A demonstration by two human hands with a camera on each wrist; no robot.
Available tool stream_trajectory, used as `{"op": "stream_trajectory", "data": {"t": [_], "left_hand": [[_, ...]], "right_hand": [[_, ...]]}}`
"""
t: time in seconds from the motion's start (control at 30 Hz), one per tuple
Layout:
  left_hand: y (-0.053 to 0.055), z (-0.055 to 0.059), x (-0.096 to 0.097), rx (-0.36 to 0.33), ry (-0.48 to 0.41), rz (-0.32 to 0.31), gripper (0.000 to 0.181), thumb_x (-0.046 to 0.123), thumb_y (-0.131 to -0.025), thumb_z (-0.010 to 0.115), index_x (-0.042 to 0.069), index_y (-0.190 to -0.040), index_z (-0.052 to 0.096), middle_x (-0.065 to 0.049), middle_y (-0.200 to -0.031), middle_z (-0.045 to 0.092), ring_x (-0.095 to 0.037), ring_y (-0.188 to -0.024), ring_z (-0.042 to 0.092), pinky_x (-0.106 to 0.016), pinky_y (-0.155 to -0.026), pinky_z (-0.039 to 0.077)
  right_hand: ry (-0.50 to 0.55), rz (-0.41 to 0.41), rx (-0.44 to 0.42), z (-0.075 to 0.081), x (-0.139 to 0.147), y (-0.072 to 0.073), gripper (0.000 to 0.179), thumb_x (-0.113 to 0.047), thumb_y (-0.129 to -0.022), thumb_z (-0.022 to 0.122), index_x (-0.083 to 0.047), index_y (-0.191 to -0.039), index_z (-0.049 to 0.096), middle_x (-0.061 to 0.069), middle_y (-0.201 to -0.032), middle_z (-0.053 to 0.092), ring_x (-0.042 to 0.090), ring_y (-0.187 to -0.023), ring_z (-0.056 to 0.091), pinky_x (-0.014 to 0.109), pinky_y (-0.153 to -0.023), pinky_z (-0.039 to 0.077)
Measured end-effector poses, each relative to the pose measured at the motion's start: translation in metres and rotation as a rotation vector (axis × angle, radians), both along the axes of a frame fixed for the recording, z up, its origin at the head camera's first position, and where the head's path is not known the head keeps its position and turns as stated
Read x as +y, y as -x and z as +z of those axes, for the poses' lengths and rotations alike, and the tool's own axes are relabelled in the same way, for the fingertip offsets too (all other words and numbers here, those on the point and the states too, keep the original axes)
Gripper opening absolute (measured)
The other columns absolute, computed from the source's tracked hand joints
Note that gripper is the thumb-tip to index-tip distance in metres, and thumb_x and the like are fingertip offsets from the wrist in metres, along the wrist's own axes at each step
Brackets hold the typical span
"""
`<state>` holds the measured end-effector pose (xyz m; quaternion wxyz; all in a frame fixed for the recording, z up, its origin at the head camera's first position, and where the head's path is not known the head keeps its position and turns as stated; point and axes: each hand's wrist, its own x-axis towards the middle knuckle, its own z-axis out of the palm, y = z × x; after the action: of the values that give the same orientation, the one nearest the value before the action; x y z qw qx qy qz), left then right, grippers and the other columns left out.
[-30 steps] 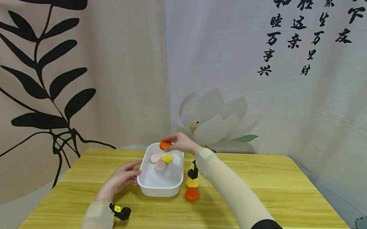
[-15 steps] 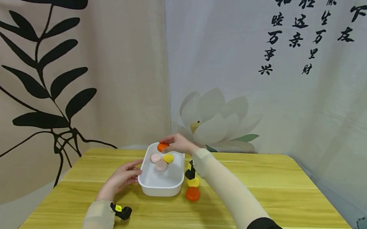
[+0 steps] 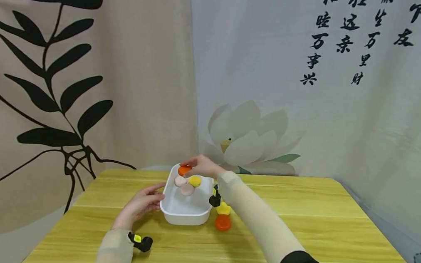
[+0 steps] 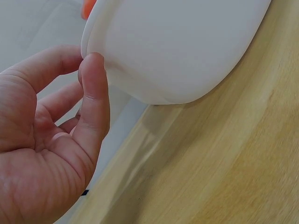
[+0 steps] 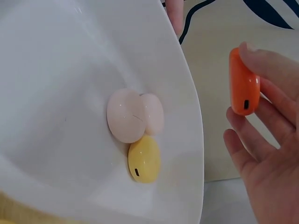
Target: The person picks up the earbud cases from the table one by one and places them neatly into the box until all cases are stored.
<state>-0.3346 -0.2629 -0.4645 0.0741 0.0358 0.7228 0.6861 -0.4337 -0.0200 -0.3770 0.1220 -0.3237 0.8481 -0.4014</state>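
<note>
In the head view my left hand [image 3: 142, 205] is at the left side of a white rectangular tub [image 3: 184, 220]. The left wrist view shows its thumb and index finger pinching the tub's rim [image 4: 88, 35]. My right hand [image 3: 204, 167] grips a glossy orange rounded disc [image 5: 244, 86] with a small black slot in its edge, over the tub's far end. Inside the tub lie two pale pink discs [image 5: 125, 115] and one yellow disc [image 5: 145, 161], close together. The pink ones overlap in the right wrist view.
Right of the tub, a yellow disc [image 3: 223, 208] and another orange disc [image 3: 223, 223] sit on the wooden table [image 3: 300, 223]. Behind the table hangs a printed cloth [image 3: 155, 80]. Small black cameras [image 3: 143, 244] are strapped to both wrists.
My right hand has carried the orange disc a little left and lower over the tub's far end. The left hand stays at the rim. The head view has shifted slightly.
</note>
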Motion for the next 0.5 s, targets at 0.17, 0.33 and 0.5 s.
{"op": "stream_trajectory", "data": {"t": [0.17, 0.33, 0.5], "left_hand": [[0.0, -0.001, 0.0, 0.006, 0.004, 0.002, 0.054, 0.005, -0.095, 0.059, 0.003, -0.146, 0.04, -0.025, -0.111, 0.056, -0.02, -0.076, 0.06, -0.027, -0.069, 0.054], [0.001, 0.0, 0.0, -0.003, 0.002, 0.006, 0.055, 0.006, -0.095, 0.06, 0.003, -0.146, 0.041, -0.021, -0.108, 0.058, -0.022, -0.078, 0.06, -0.028, -0.07, 0.054], [-0.001, 0.001, -0.001, 0.002, 0.008, -0.002, 0.055, 0.006, -0.095, 0.059, 0.001, -0.146, 0.039, -0.023, -0.11, 0.057, -0.02, -0.077, 0.061, -0.027, -0.07, 0.054]], "right_hand": [[0.018, -0.019, -0.02, -0.002, -0.005, 0.0, 0.04, -0.022, -0.082, 0.078, -0.017, -0.12, 0.07, -0.004, -0.117, 0.066, 0.013, -0.106, 0.059, 0.031, -0.094, 0.047], [0.03, -0.031, -0.041, -0.005, -0.011, -0.001, 0.04, -0.02, -0.081, 0.078, -0.015, -0.12, 0.07, -0.003, -0.117, 0.067, 0.014, -0.105, 0.059, 0.032, -0.095, 0.046], [0.004, -0.033, -0.043, -0.01, -0.017, -0.001, 0.041, -0.022, -0.082, 0.078, -0.017, -0.121, 0.069, -0.004, -0.117, 0.066, 0.013, -0.105, 0.059, 0.033, -0.095, 0.046]]}}
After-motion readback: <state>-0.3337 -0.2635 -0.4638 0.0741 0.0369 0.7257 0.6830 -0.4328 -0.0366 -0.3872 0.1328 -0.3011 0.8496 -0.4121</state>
